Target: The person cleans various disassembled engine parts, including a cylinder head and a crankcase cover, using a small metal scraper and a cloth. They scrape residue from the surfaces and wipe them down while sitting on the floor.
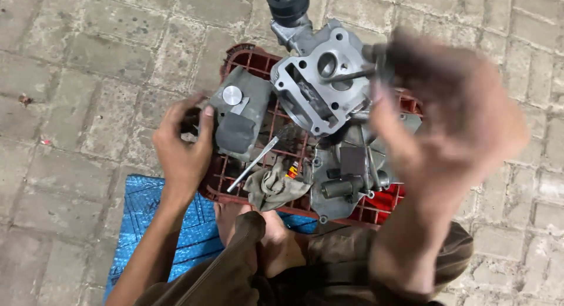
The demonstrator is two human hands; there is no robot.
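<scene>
Red plastic crate (247, 62) sits on grey paving bricks (88, 59). In it: greasy rag (273, 188), metal rod (254, 164), engine casing (346, 176). Blue mat (141, 223) lies under crate's near-left corner.

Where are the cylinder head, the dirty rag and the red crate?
cylinder head (320, 85): head view, on its flat machined face.
dirty rag (273, 188): head view, on its crumpled middle.
red crate (249, 56): head view, on its upper left rim.

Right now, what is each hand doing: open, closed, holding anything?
Left hand: curled against the grey engine cover; a firm grip cannot be told.
Right hand: blurred, closed around a dark tool handle.
</scene>
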